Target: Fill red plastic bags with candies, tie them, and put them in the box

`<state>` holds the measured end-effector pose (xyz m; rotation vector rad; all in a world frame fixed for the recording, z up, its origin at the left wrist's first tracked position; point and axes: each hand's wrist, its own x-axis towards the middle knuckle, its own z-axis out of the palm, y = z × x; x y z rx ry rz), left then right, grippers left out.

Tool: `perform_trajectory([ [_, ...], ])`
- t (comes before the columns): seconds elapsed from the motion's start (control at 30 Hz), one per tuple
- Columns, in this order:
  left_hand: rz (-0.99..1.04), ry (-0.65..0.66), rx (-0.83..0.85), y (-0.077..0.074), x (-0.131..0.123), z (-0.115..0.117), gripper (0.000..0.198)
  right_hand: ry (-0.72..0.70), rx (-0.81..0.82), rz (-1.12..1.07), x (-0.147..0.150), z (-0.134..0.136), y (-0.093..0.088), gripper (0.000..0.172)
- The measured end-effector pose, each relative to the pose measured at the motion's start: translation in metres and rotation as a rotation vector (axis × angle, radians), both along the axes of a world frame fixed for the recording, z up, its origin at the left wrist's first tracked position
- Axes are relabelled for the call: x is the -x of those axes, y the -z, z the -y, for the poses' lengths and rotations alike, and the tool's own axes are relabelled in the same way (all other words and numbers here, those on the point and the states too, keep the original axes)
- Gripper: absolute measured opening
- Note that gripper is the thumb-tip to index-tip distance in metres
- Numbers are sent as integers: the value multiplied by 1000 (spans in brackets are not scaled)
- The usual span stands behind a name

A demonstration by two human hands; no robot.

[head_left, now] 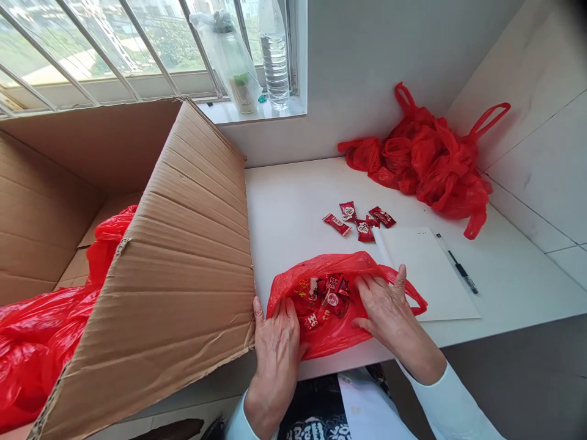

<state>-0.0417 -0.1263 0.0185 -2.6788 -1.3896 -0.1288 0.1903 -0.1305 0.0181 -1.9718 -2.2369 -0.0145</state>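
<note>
A small red plastic bag [321, 266] lies open on the white table near its front edge, holding several wrapped candies [323, 299]. My left hand [277, 342] grips the bag's left rim, fingers curled over it. My right hand [387, 308] holds the bag's right side, fingers pressed into the plastic. Several loose red candies [360, 220] lie on the table just beyond the bag.
A big open cardboard box [183, 244] with red plastic [41, 336] inside stands at the left, its flap beside my left hand. White paper [431, 269] and a pen [458, 266] lie at right. A heap of red bags [426, 159] sits by the wall. Bottles [274, 55] stand on the windowsill.
</note>
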Motion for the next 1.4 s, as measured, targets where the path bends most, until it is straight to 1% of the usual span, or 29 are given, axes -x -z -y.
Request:
perform_trajectory([
  [0.1, 2, -67, 66, 8, -5, -9, 44, 30, 35, -24, -1, 3, 4, 68],
  [0.17, -17, -106, 103, 11, -11, -13, 46, 48, 40, -25, -4, -1, 5, 74],
  [0.23, -42, -115, 100, 9, -19, -15, 49, 58, 35, -9, -8, -9, 5, 77],
  [0.3, -63, -107, 68, 4, -27, -17, 54, 58, 33, 9, -13, -17, 1, 75],
  [0.37, -69, -132, 53, -5, -36, -20, 58, 47, 33, 25, -17, -22, -5, 65],
  [0.43, -38, -177, 86, -16, -42, -25, 56, 19, 14, 20, -17, -22, -13, 45],
  [0.5, 32, -195, 161, -26, -44, -30, 46, -13, -64, -16, -13, -17, -21, 23],
  [0.53, 66, -191, 203, -31, -45, -32, 38, -26, -117, -40, -9, -14, -24, 20],
  [0.6, 103, -181, 274, -36, -45, -34, 28, -48, -197, -78, 3, -11, -27, 23],
  [0.63, 103, -181, 296, -36, -45, -34, 26, -51, -204, -80, 10, -11, -26, 24],
  [0.7, 85, -198, 312, -34, -47, -34, 24, -29, -158, -58, 21, -14, -21, 26],
  [0.8, 70, -227, 306, -27, -49, -35, 23, 79, -77, -13, 27, -21, -8, 37],
  [0.83, 65, -236, 304, -25, -50, -35, 23, 110, -68, -5, 26, -23, -4, 39],
  [0.9, 56, -249, 300, -24, -52, -36, 23, 131, -73, 3, 21, -24, 1, 32],
  [1.0, 49, -256, 290, -25, -53, -37, 22, 81, -81, -22, 11, -22, 2, 20],
  [1.1, 53, -246, 282, -27, -53, -36, 23, 9, -65, -68, 3, -20, -1, 19],
  [1.2, 70, -244, 277, -26, -53, -36, 23, -73, -29, -97, -4, -16, -3, 24],
  [1.27, 87, -249, 270, -26, -54, -36, 24, -106, -19, -96, -7, -13, -2, 32],
  [1.33, 105, -252, 262, -27, -54, -36, 28, -89, -45, -70, -11, -11, -1, 43],
  [1.4, 122, -246, 258, -29, -54, -37, 32, -31, -89, -36, -15, -11, -3, 51],
])
